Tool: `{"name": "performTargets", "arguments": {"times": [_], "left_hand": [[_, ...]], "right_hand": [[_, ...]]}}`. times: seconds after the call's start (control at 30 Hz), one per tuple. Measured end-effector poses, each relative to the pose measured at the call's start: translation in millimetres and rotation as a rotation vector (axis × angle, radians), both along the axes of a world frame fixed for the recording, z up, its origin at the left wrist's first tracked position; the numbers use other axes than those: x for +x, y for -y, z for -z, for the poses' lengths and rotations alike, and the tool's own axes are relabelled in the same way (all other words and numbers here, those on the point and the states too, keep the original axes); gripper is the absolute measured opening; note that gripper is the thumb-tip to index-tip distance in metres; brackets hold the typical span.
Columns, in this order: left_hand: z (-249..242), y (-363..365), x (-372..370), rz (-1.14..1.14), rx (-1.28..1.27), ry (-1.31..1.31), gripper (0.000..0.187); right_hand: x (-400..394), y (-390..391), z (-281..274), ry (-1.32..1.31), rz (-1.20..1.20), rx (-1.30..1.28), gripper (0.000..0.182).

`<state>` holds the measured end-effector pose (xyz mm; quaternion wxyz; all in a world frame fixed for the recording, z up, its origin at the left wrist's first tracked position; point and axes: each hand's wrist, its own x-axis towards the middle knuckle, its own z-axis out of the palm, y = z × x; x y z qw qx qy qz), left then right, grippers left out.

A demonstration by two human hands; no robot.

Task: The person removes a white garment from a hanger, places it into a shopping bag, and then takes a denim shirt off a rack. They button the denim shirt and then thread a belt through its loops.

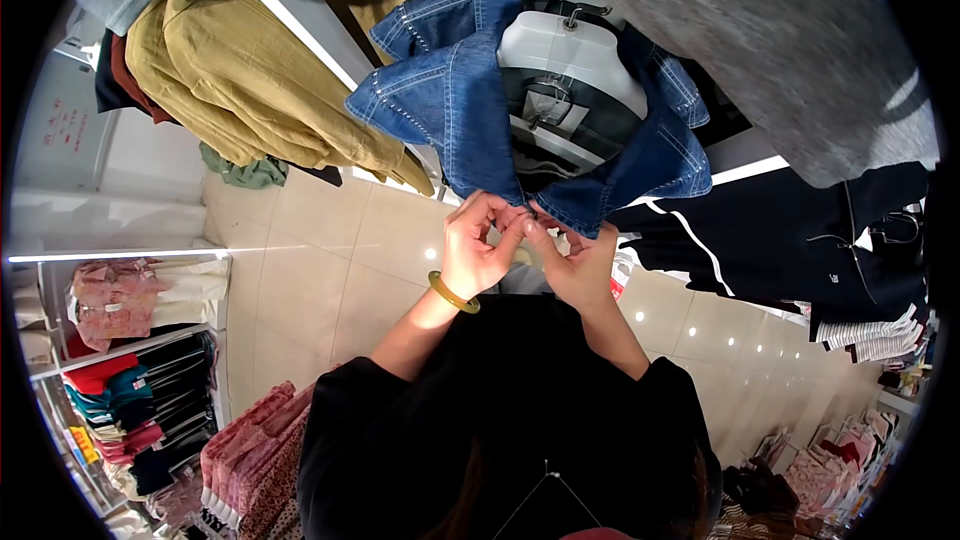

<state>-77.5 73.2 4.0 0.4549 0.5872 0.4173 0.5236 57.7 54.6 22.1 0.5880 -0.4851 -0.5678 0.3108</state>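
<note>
A blue denim jacket (470,110) hangs on a white hanger (560,45) hooked on a metal hook at the top. Both my hands meet at the lower front of its collar opening. My left hand (480,240), with a yellow-green bangle (454,293) at the wrist, pinches the left front edge. My right hand (575,265) pinches the right front edge, its thumb almost touching the left thumb. What lies between the fingertips, perhaps a fastening, is too small to make out. Dark cloth and a tag (555,110) show inside the collar opening.
Mustard garments (240,70) hang at upper left, above a green cloth (243,168) near the floor. Grey fabric (760,30) hangs close at upper right. A navy jacket (780,235) hangs at right. Pink patterned clothes (255,450) and a rack of folded clothes stand lower left.
</note>
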Motion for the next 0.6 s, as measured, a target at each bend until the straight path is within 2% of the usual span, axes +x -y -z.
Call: {"name": "performTargets", "arguments": {"times": [0.07,0.1,0.2,0.3,0.37,0.53,0.6], "left_hand": [[-7.5,0.1,1.3,-0.053,0.071,-0.102,0.008],[-12.6,0.0,2.2,-0.105,0.142,-0.205,0.009],[-21.5,2.0,3.9,-0.152,0.255,-0.304,0.009],[-23.7,3.8,5.4,-0.183,0.279,-0.314,0.008],[-24.9,4.0,5.4,-0.187,0.276,-0.318,0.008],[-23.5,2.2,3.2,-0.198,0.285,-0.318,0.009],[-15.0,0.6,1.1,-0.152,0.221,-0.233,0.009]], "right_hand": [[0.8,-0.1,-6.7,0.0,-0.086,-0.027,0.018],[1.3,-0.5,-5.6,0.001,-0.086,-0.027,0.018],[2.4,-2.8,-0.9,-0.048,-0.069,-0.074,0.018],[1.8,-4.8,-1.7,-0.024,-0.079,-0.065,0.018],[-2.5,-7.6,-4.4,-0.03,0.037,-0.023,0.013],[0.1,-9.1,2.0,-0.028,0.024,-0.044,0.011],[0.9,-9.7,1.8,-0.038,0.02,-0.063,0.01]]}}
